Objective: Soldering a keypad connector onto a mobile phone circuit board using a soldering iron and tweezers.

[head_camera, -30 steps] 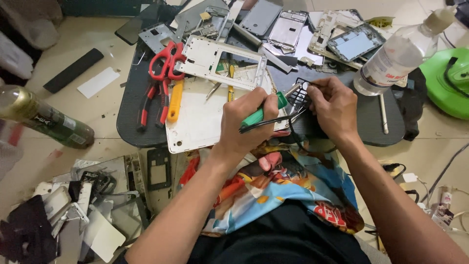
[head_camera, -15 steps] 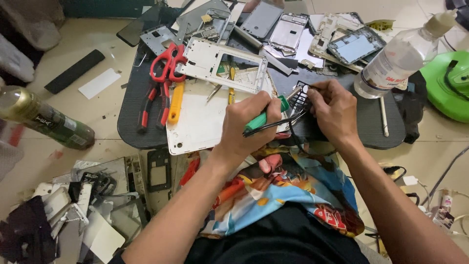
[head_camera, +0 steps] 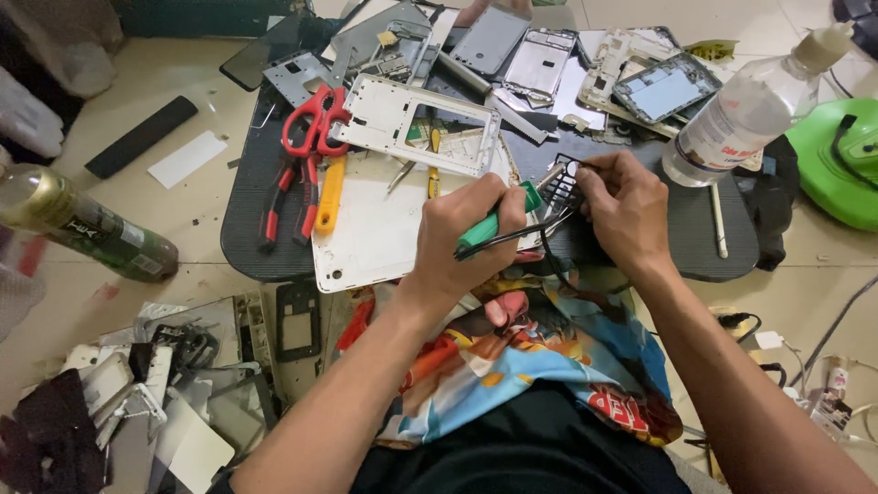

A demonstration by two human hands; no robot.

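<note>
My left hand [head_camera: 471, 229] grips a green-handled soldering iron [head_camera: 501, 220], its metal tip pointing right toward a small black circuit part [head_camera: 564, 183]. My right hand [head_camera: 622, 206] pinches that part at the edge of the dark work mat [head_camera: 247, 220], fingers curled over it. A thin black wire runs under both hands. A white tablet back panel [head_camera: 366, 229] lies just left of my left hand, with a white phone frame [head_camera: 412, 123] across its top.
Red scissors [head_camera: 311, 119], red-handled pliers [head_camera: 279, 206] and an orange tool [head_camera: 329, 192] lie on the mat's left. Several phone frames and screens crowd the far edge. A clear plastic bottle [head_camera: 741, 114] stands right, a green spray can [head_camera: 91, 233] lies left, scrap parts [head_camera: 155, 384] cover the floor.
Both hands stay on the work at the mat's edge; the iron's tip and my right fingers have shifted only slightly around the small part.
</note>
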